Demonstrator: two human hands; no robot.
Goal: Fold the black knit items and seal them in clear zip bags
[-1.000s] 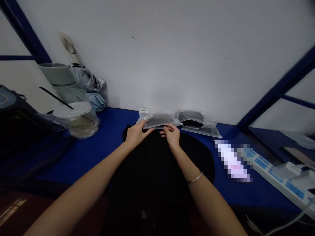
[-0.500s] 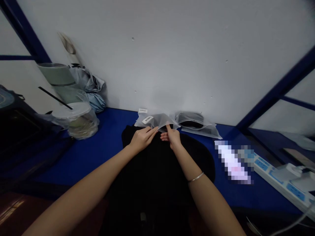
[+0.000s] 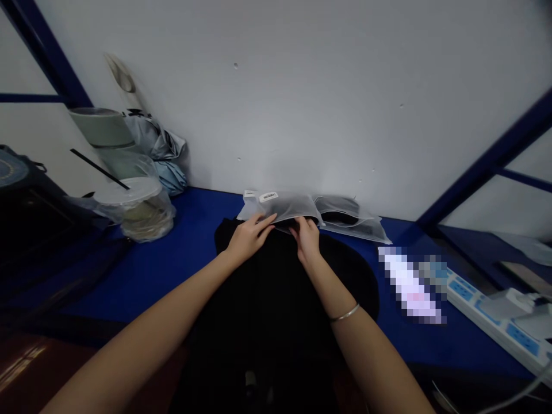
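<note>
A frosted plastic bag (image 3: 297, 206) with a white barcode label (image 3: 268, 196) lies near the wall, its mouth facing me. My left hand (image 3: 248, 237) pinches the left part of its front edge between thumb and fingers. At the right end of the mouth, my right hand (image 3: 308, 238) has curled fingers on the edge, the fingertips partly hidden inside. Something dark shows in the opening; its kind cannot be made out. Black cloth (image 3: 284, 287) spreads beneath both hands. Right beside them rests another frosted bag (image 3: 353, 221) with dark contents.
On the left of the blue table (image 3: 194, 230) stand a lidded drink cup (image 3: 138, 210) with a black straw, a green cylinder (image 3: 103, 129) and a folded umbrella (image 3: 157, 144). At right lie a blurred-out bright object (image 3: 409, 287) and a power strip (image 3: 487, 310). A wall closes the back.
The bag's upper side has lifted and flattened back, its label shifting right and up. My right hand has turned, its fingers now curled into the bag's mouth. My left hand stays at the edge.
</note>
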